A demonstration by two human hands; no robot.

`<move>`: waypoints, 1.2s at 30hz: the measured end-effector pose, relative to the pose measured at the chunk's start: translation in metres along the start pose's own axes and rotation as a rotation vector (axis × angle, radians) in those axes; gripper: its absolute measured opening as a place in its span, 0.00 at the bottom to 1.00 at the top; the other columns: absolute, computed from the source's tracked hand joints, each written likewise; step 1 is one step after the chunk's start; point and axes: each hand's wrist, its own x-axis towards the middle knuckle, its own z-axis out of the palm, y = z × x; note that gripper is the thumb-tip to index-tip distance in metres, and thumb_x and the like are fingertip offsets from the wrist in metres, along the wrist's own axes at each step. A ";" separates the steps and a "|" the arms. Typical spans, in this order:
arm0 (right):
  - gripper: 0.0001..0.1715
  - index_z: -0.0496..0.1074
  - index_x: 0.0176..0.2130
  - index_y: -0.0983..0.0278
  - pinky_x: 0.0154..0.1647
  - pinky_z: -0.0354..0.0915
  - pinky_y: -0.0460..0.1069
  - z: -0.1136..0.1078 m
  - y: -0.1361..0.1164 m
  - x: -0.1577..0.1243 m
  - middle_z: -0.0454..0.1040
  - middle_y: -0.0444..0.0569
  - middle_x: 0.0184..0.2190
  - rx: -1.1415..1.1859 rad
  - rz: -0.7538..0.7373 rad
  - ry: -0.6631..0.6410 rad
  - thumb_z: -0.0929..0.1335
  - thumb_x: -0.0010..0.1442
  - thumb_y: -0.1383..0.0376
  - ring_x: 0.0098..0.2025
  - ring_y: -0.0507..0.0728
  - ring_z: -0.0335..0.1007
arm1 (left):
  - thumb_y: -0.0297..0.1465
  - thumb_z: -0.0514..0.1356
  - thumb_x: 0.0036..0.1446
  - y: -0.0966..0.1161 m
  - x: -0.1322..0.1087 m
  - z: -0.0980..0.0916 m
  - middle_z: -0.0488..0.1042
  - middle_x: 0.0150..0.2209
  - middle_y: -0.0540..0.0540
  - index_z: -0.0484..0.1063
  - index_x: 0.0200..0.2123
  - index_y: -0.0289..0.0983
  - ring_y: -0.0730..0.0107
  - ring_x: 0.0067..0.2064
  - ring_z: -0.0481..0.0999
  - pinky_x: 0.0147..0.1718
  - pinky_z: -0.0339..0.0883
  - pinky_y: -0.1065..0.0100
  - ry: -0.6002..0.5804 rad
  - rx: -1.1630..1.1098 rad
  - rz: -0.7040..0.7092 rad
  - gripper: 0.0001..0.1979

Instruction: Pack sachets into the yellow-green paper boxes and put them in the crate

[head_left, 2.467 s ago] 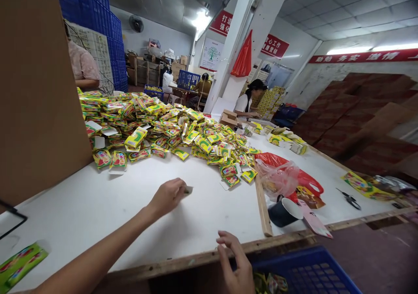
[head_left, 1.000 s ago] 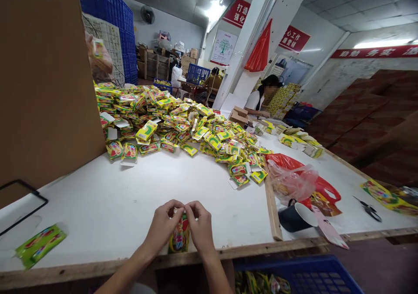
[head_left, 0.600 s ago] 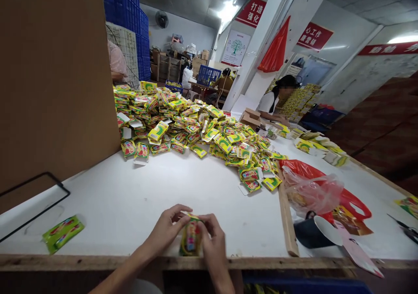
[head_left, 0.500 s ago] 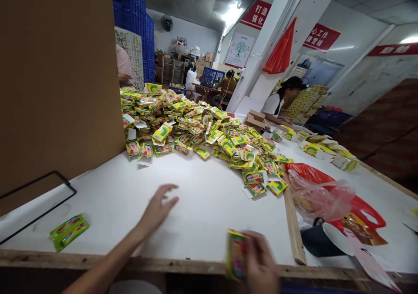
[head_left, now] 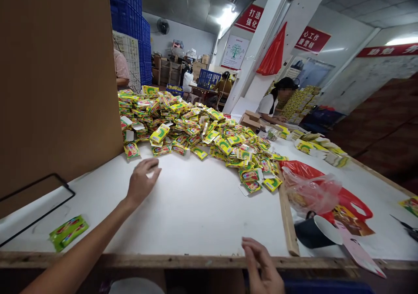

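At the near edge of the pile, my left hand is closed, fingers curled down over a small printed box. Hardly any of that box shows; a white patch, perhaps its flap, peeks out below the fingers. Beside the fingertips stands another yellow-green box. My right hand is over the table's front edge, thumb and fingers slightly apart and nothing between them. The large heap of small yellow boxes, some with white flaps open, spreads across the back of the table.
A green packet and a black wire frame lie at left by a tall cardboard box. On the right, past a wooden strip, are a dark cup and red bag. A co-worker sits beyond.
My left hand has moved forward and left to the pile's edge, and a box that stood there no longer shows. The box in my right hand has gone from it.
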 end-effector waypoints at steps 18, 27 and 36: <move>0.77 0.34 0.70 0.72 0.52 0.18 0.01 0.001 -0.082 0.013 0.46 0.18 0.60 0.100 -0.644 0.032 -0.01 0.50 0.59 0.46 0.04 0.06 | 0.35 0.53 0.61 0.074 -0.125 0.034 0.67 0.44 0.44 0.59 0.49 0.36 0.71 0.42 0.70 0.44 0.64 0.68 -0.660 -0.799 -0.231 0.14; 0.77 0.39 0.68 0.58 0.48 0.13 0.07 0.002 -0.073 0.035 0.44 0.09 0.57 -0.134 -0.768 0.053 -0.01 0.52 0.66 0.41 0.10 0.03 | 0.38 0.52 0.61 0.080 -0.116 0.046 0.69 0.35 0.44 0.66 0.41 0.32 0.69 0.37 0.67 0.37 0.63 0.70 -0.763 -0.784 -0.269 0.14; 0.80 0.41 0.68 0.51 0.49 0.12 0.07 -0.006 -0.090 0.038 0.42 0.06 0.56 -0.068 -0.682 0.097 -0.02 0.52 0.66 0.44 0.09 0.02 | 0.32 0.55 0.59 0.079 -0.114 0.051 0.70 0.42 0.43 0.62 0.46 0.34 0.69 0.43 0.70 0.45 0.64 0.67 -0.595 -0.912 -0.310 0.13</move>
